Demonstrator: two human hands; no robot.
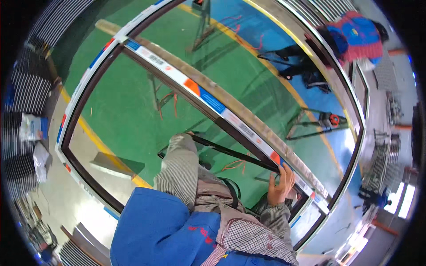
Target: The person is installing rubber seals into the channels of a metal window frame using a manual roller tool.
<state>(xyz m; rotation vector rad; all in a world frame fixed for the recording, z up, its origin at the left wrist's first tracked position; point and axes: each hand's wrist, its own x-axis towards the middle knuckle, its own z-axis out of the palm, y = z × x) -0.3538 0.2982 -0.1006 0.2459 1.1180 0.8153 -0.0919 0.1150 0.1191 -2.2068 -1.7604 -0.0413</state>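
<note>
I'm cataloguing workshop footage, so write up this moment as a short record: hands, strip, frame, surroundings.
Left hand: mostly hidden by its sleeve, at the left end of the strip; grip unclear
Right hand: by the strip's right end, fingers at the crossbar
Strip: black, slanting between the hands
Frame: white outside, dark inside, coloured labels
Board: alongside the crossbar
Floor: green, with yellow lines
Co-worker: upper right, red and blue clothing

At the right hand (281, 186), the crossbar (226, 116) wears white film with orange and blue blocks. Behind it and the left hand (190, 133), the sleeves (177, 164) are finely striped grey. Nearer the body, the garment (151, 221) is blue. Beyond the hands, the floor (128, 106) is green.
</note>
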